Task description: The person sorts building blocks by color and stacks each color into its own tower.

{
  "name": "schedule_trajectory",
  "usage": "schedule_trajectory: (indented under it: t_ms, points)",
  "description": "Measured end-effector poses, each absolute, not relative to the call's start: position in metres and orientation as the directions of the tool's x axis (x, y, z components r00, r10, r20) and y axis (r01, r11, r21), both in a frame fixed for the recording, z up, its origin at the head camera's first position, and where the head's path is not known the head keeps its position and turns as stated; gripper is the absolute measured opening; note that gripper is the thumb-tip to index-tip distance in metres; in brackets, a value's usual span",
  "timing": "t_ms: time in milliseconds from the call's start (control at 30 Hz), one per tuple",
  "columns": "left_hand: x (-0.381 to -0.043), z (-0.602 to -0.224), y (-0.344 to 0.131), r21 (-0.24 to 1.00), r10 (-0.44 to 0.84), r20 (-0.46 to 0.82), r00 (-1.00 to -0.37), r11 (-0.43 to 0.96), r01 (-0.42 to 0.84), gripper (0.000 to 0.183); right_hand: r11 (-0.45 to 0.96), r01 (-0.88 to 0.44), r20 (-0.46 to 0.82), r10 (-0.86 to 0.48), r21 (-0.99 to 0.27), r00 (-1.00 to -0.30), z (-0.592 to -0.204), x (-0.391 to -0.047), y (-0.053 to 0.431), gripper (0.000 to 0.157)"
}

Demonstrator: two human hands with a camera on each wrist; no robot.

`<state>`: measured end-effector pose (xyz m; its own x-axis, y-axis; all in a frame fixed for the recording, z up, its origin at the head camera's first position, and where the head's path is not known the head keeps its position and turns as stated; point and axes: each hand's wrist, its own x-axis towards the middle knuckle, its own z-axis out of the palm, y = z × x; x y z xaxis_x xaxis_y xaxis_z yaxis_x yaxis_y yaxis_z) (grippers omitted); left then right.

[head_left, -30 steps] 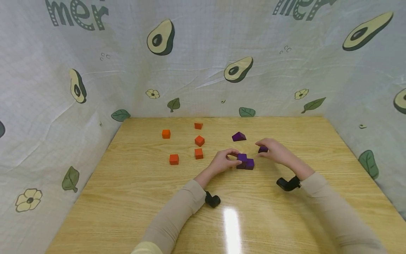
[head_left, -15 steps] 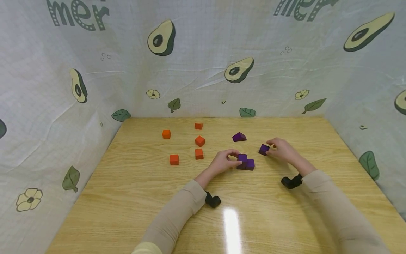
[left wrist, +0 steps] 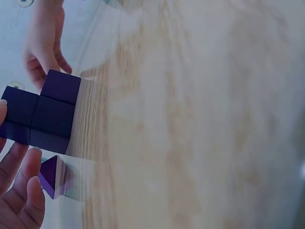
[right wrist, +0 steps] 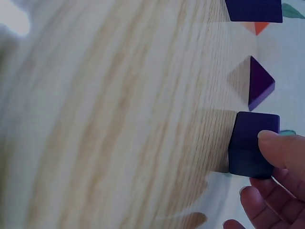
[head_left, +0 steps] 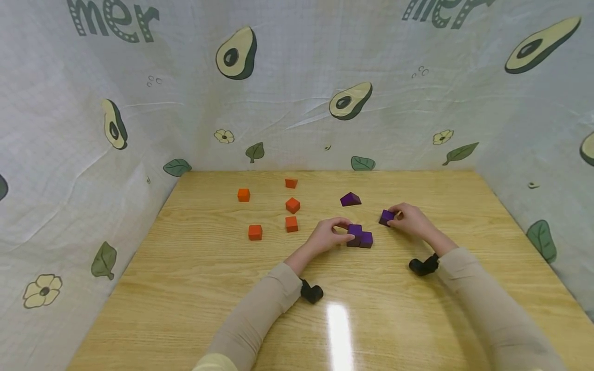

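Note:
A small purple stack stands right of the table's middle, with one cube (head_left: 355, 230) raised on top and another purple cube (head_left: 366, 239) beside it on the right. My left hand (head_left: 326, 235) holds that top cube between thumb and fingers; its fingers (left wrist: 33, 162) show at the cube's side in the left wrist view. Farther right, my right hand (head_left: 410, 220) pinches a separate purple cube (head_left: 386, 217). The right thumb (right wrist: 271, 138) presses on this cube's face, fingers on the far side. A purple triangular block (head_left: 350, 199) lies behind, touched by neither hand.
Several orange-red blocks lie to the left, among them a cube (head_left: 255, 232), a tilted cube (head_left: 293, 205) and a wedge (head_left: 291, 183). The wooden table (head_left: 209, 288) ends at a hanging avocado-print cloth (head_left: 287, 113) at the back and sides.
My right hand shifted to the right, its fingers parted from the separate cube, then closed on it again. That cube turned slightly. My left hand stayed at the stack.

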<state>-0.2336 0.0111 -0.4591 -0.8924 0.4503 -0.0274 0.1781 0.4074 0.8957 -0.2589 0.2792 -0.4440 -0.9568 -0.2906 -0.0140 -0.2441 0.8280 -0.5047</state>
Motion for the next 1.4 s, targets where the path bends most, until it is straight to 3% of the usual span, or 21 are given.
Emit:
schedule_trajectory:
  t_ms: [433, 800, 1400]
  points:
    - [-0.233, -0.457, 0.011, 0.885, 0.455, -0.025, -0.890, 0.423, 0.192, 0.034, 0.822, -0.277, -0.007, -0.323, -0.497, -0.946, -0.441, -0.255, 0.281, 0.035]
    - [-0.234, -0.460, 0.011, 0.895, 0.458, -0.021, -0.889, 0.405, 0.188, 0.034, 0.841, -0.463, 0.101, -0.454, -0.282, -0.886, -0.433, -0.246, 0.269, 0.031]
    - [-0.234, -0.459, 0.011, 0.903, 0.460, -0.022, -0.888, 0.390, 0.179, 0.034, 0.793, -0.458, 0.082, -0.467, -0.402, -0.881, -0.430, -0.242, 0.257, 0.035]
